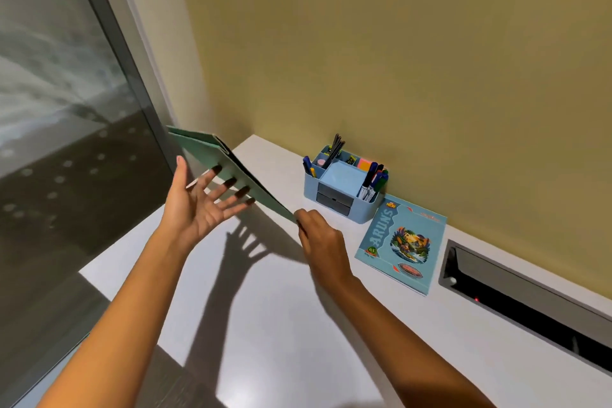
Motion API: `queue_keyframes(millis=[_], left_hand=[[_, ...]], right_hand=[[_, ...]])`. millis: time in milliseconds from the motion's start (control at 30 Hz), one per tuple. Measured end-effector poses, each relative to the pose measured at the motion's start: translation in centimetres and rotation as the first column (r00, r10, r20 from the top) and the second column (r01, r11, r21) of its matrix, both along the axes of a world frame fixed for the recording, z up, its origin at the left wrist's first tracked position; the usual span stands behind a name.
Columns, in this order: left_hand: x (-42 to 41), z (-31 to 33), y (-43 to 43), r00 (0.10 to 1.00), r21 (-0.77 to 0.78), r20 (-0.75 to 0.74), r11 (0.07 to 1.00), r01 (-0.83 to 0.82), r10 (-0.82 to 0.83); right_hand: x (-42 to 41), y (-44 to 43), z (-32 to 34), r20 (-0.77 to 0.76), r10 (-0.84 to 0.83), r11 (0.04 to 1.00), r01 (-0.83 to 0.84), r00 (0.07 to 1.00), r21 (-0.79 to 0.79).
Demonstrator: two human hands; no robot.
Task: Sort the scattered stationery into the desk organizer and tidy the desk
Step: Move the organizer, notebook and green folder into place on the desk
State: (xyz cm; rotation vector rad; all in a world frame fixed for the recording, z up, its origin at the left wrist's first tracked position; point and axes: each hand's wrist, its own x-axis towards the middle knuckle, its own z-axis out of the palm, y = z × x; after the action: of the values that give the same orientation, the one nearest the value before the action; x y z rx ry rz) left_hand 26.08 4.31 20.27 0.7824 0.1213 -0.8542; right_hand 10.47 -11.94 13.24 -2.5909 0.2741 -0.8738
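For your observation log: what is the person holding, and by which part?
A green folder: right hand pinches its near corner; left hand touches its face with straight fingers.

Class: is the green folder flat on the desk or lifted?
Lifted, tilted: right hand pinches the green folder's corner; left hand touches it.

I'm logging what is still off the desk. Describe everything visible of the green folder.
The green folder is thin, flat and mint-coloured, card or plastic by its look, with a dark edge and what seems a second leaf at its far end. It is held tilted above the white desk, far end higher. The right hand pinches its near corner; the left hand touches its face with spread fingertips.
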Motion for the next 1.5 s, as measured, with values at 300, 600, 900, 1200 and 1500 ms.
queue_keyframes(millis=[300,600,900,1200,1500], left_hand=[[-6.4,2.9,-0.8,0.985,0.322,0.093,0.941,0.108,-0.145],[-13.0,1.0,-2.8,0.969,0.348,0.106,0.921,0.173,-0.222],[-16.9,-1.2,-2.1,0.966,0.344,0.114,0.921,0.181,-0.232],[-18.9,-2.4,-3.1,0.934,0.250,0.202,0.938,0.240,-0.293],[-19.5,-2.5,-6.6,0.852,0.341,0.409,0.921,0.189,-0.326]], right_hand=[[-10.5,-4.3,0.6,0.087,0.042,0.965,-0.018,0.995,-0.260],[-19.1,-8.1,1.5,0.133,-0.233,0.940,0.258,0.963,-0.222],[-22.2,-9.6,1.6,-0.011,-0.178,0.831,0.156,0.984,0.535],[-21.4,-9.9,2.1,-0.228,-0.109,0.493,0.252,0.968,0.833],[-23.6,-11.5,2.4,-0.046,-0.284,0.469,0.181,0.958,0.865]])
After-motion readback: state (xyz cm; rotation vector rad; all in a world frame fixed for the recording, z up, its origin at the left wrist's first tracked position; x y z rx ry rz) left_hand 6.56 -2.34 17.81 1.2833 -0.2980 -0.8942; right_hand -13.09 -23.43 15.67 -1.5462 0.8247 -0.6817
